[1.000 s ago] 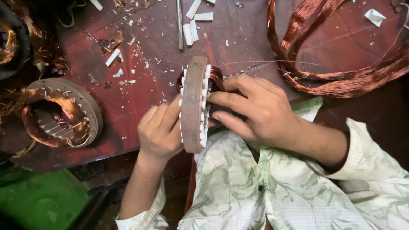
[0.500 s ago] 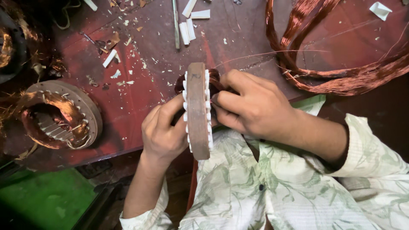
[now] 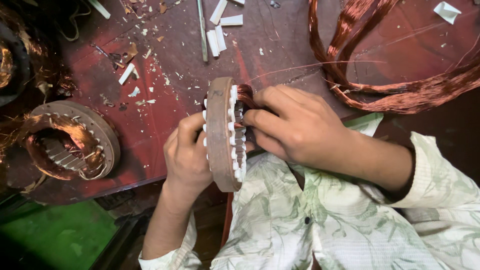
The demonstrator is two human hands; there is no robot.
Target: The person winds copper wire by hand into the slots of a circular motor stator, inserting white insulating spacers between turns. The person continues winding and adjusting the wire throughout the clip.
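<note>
The left hand [image 3: 187, 155] has its grip closed around the rim of a ring-shaped motor stator [image 3: 222, 132], held on edge over the near border of the red surface [image 3: 165, 100], just above the person's lap. Standing the ring upright seems to turn its slotted inner face toward the right hand [image 3: 295, 127], whose fingers press in at the white slot liners [image 3: 234, 135] and a bundle of copper winding [image 3: 246, 95]. They are closed against the core, though whether they pinch a wire or only push on it is hard to tell from above. The left wrist rises from below with the thumb across the rim; the right forearm comes in from the right in a pale patterned sleeve [image 3: 440, 170], knuckles up.

A thin strand runs from the winding toward loose copper wire coils [image 3: 400, 92] lying on the surface to the right. Well apart on the left rests a second stator [image 3: 70, 140], lying flat, already wound. White insulation strips [image 3: 217, 40] and scraps litter the surface beyond.
</note>
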